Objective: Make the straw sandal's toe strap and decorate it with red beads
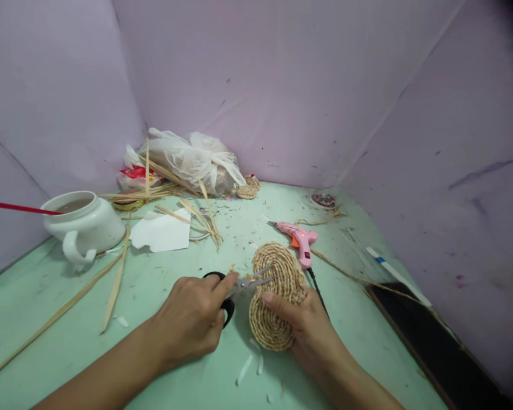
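The black-handled scissors (243, 283) are gripped in the left hand (192, 319), fingers closed through the loops, the blades parted over the left edge of the braided straw oval (288, 273); the oval is held low over the green table (154, 285) by the right hand (308, 327), which is clasped on its right side; a pink glue gun (300, 239) lies just beyond that hand; by judgement, stray fibres are best snipped with the tips only, so that no coil is cut.

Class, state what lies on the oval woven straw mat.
Open blades of black-handled scissors, in the left hand, cross the straw mat; the right hand grips its edge. Anything beneath is hidden.
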Action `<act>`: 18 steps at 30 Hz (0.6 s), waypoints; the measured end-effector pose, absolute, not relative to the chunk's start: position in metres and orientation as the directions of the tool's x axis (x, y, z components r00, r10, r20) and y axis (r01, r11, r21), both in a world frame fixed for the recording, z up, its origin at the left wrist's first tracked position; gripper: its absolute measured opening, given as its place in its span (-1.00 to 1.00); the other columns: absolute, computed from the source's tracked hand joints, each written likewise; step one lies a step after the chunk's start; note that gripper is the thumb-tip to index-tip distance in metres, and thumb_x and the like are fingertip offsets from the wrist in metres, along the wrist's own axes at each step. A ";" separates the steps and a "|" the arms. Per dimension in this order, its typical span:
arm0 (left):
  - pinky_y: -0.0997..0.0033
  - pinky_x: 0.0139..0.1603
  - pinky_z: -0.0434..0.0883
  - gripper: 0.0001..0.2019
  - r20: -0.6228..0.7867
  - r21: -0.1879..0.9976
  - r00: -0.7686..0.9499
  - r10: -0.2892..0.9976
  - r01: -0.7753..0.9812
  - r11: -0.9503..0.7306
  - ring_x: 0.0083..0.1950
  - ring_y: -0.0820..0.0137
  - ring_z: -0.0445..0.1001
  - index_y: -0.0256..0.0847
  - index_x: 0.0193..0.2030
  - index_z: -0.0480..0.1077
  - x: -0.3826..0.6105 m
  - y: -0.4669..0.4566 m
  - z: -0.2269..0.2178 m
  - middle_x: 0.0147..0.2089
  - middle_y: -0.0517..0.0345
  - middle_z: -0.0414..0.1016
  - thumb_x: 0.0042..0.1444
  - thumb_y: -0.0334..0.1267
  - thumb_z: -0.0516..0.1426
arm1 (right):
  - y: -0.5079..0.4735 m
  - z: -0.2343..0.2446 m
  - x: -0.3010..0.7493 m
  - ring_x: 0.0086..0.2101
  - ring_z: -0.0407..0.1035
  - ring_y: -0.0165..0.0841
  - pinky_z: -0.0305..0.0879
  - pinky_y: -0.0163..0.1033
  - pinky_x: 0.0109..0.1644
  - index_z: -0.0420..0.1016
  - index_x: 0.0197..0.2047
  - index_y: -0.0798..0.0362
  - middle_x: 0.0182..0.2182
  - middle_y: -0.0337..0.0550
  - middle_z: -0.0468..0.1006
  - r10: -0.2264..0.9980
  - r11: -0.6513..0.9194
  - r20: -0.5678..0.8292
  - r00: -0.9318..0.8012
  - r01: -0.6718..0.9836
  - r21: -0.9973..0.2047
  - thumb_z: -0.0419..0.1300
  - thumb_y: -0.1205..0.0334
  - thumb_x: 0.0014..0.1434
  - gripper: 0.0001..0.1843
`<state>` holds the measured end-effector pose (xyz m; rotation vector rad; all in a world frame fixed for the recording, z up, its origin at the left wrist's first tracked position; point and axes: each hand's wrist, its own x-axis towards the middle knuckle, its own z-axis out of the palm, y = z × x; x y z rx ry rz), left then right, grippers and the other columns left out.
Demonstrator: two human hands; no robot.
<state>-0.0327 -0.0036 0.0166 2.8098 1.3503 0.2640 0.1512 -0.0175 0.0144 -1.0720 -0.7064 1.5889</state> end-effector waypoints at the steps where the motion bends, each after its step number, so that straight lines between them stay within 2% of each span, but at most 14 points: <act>1: 0.15 -0.41 0.41 -0.44 0.159 0.085 0.613 0.774 0.772 -0.630 -0.38 0.20 0.45 -0.31 0.18 0.12 -0.032 -0.004 0.017 -0.30 0.02 0.45 -0.05 -0.43 -0.04 | -0.018 0.014 0.151 -0.45 0.42 -0.31 0.32 -0.17 -0.29 0.56 -0.28 0.13 -0.45 -0.11 0.59 0.956 -0.281 -0.288 -0.050 -0.423 -0.862 0.41 0.26 -0.24 -0.63; 7: 0.15 -0.37 0.41 -0.43 0.208 0.030 0.608 0.766 0.779 -0.627 -0.33 0.18 0.44 -0.36 0.16 0.13 -0.028 -0.005 0.018 -0.26 -0.04 0.43 -0.08 -0.40 -0.02 | -0.020 0.011 0.149 -0.48 0.40 -0.32 0.30 -0.20 -0.33 0.56 -0.37 0.16 -0.48 -0.09 0.57 0.959 -0.277 -0.279 -0.053 -0.390 -0.878 0.40 0.23 -0.23 -0.71; 18: 0.23 -0.51 0.36 -0.45 0.247 0.028 0.627 0.739 0.758 -0.652 -0.43 0.22 0.45 -0.35 0.14 0.09 -0.034 -0.004 0.009 -0.36 0.05 0.44 -0.08 -0.48 -0.06 | -0.020 0.010 0.151 -0.51 0.39 -0.33 0.33 -0.17 -0.35 0.56 -0.31 0.16 -0.51 -0.12 0.56 0.952 -0.288 -0.306 -0.013 -0.380 -0.879 0.41 0.23 -0.25 -0.64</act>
